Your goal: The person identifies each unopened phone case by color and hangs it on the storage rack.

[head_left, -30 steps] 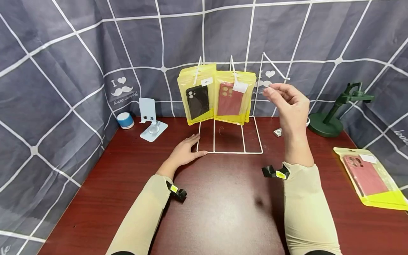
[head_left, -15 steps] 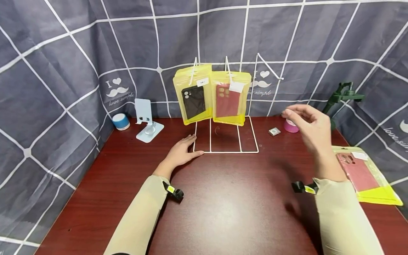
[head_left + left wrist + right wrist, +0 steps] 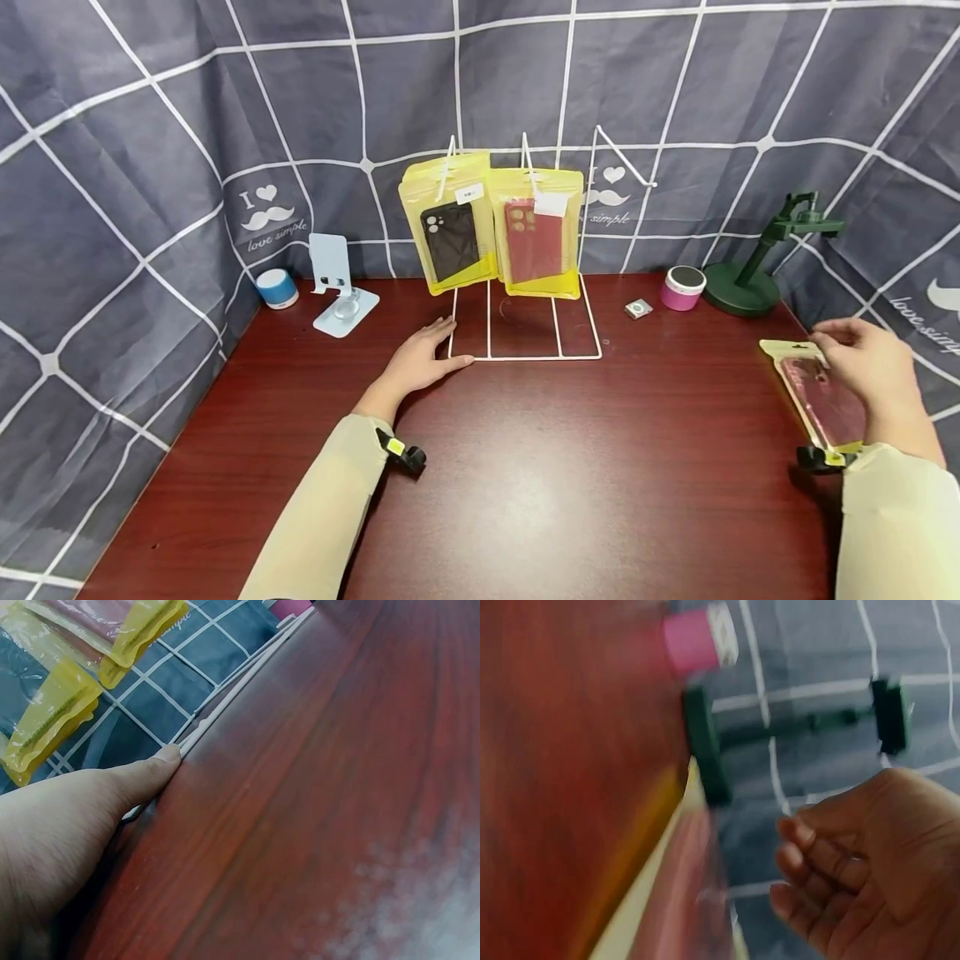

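My left hand [image 3: 415, 362] rests at the front left corner of a white wire display rack [image 3: 540, 359], fingers spread straight. In the left wrist view the thumb [image 3: 166, 756] presses on the rack's front wire. Over the far end of a yellow-edged phone case packet [image 3: 813, 392] on the right of the table is my right hand [image 3: 873, 367]. Its fingers are loosely bent and hold nothing; in the right wrist view they show apart from the packet. On the rack's hooks hang packets with a black phone case [image 3: 452, 242] and a red phone case [image 3: 534, 242].
The rack's third hook [image 3: 626, 156] bears nothing. Behind on the right stand a small silver square device [image 3: 638, 309], a pink cylinder speaker [image 3: 682, 290] and a green stand [image 3: 742, 287]. A blue speaker [image 3: 277, 289] and a pale phone stand [image 3: 347, 310] are back left.
My right hand has moved right and down from near the third hook to the packet on the table. The left hand stays on the rack's corner; the view has shifted slightly right.
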Demonstrator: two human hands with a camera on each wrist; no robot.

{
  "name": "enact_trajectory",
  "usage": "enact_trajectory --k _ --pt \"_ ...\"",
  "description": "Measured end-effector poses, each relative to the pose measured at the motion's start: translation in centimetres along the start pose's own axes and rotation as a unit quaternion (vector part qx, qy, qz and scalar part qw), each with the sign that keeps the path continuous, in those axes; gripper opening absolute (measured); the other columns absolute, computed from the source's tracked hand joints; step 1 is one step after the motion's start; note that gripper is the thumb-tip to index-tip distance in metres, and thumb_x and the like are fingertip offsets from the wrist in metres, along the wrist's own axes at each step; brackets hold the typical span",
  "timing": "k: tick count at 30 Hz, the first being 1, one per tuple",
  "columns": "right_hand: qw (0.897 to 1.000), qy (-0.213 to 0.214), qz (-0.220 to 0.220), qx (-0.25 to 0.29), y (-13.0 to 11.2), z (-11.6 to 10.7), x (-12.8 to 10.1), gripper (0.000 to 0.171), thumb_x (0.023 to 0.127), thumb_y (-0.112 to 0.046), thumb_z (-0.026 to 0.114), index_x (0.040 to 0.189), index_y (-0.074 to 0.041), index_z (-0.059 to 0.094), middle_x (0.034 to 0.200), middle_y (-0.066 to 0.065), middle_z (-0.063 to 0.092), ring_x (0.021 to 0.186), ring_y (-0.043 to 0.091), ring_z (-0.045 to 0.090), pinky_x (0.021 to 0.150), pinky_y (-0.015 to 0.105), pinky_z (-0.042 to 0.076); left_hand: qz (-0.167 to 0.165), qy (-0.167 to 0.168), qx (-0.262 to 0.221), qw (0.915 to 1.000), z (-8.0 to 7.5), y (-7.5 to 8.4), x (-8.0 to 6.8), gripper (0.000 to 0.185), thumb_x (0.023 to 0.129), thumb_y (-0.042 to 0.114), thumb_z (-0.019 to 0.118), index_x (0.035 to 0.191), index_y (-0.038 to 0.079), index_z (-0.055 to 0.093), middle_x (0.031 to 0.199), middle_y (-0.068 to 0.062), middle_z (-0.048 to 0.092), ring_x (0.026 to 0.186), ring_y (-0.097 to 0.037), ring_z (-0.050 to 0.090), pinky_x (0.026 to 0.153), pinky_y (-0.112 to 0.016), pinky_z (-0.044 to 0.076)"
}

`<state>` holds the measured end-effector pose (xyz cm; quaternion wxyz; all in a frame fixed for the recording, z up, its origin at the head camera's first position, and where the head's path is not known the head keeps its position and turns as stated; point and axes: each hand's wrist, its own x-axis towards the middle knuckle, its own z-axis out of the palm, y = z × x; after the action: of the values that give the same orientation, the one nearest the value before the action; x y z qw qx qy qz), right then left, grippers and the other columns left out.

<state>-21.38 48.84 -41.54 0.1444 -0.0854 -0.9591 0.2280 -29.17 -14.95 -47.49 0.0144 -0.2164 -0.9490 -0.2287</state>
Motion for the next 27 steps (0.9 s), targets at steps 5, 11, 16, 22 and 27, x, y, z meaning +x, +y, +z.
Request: enact_trajectory --k 5,11,16,22,27 --pt "0.997 -0.043 0.055 -0.033 2.7 0.4 -0.5 0.040 0.094 -0.029 0.061 0.107 0.008 0.062 0.090 0.029 0.063 0.076 0.035 0.055 0.062 0.036 0.040 -0.003 -0.004 0.001 1.0000 -0.1 -0.1 -0.2 0.091 0.088 0.069 0.061 0.154 0.009 0.042 0.161 -0.004 0.034 0.150 -0.022 0.027 0.121 -0.042 0.025" --pt "0.997 -0.071 0.023 -0.011 1.9 1.9 -0.3 0.048 0.094 -0.041 0.066 0.105 0.005 0.063 0.086 0.021 0.064 0.078 0.034 0.055 0.063 0.033 0.037 0.000 0.002 -0.002 1.0000 -0.2 0.0 -0.1 0.090 0.089 0.067 0.063 0.153 0.008 0.043 0.160 -0.007 0.036 0.150 -0.023 0.028 0.120 -0.044 0.026" --pt "0.996 -0.086 -0.005 0.020 0.9 2.9 0.1 0.060 0.090 -0.047 0.072 0.113 0.006 0.058 0.096 0.022 0.064 0.085 0.034 0.055 0.067 0.033 0.037 0.002 0.003 0.000 1.0000 -0.2 0.1 0.0 0.089 0.089 0.066 0.063 0.153 0.008 0.043 0.160 -0.007 0.036 0.150 -0.023 0.028 0.121 -0.043 0.025" --pt "0.992 -0.127 -0.007 -0.006 1.7 1.9 0.1 0.080 0.091 -0.052 0.068 0.123 0.019 0.051 0.111 0.041 0.056 0.094 0.050 0.056 0.077 0.057 0.046 0.002 -0.003 0.001 1.0000 -0.2 0.2 0.1 0.089 0.089 0.067 0.062 0.154 0.008 0.042 0.160 -0.006 0.035 0.150 -0.022 0.027 0.121 -0.043 0.025" --pt "0.983 -0.180 -0.005 -0.025 1.9 0.8 0.2 0.074 0.094 -0.052 0.062 0.117 0.018 0.058 0.092 0.030 0.064 0.081 0.039 0.057 0.069 0.043 0.048 -0.001 -0.001 0.003 1.0000 -0.3 0.1 0.1 0.089 0.089 0.068 0.061 0.154 0.010 0.042 0.161 -0.004 0.035 0.150 -0.021 0.027 0.121 -0.042 0.025"
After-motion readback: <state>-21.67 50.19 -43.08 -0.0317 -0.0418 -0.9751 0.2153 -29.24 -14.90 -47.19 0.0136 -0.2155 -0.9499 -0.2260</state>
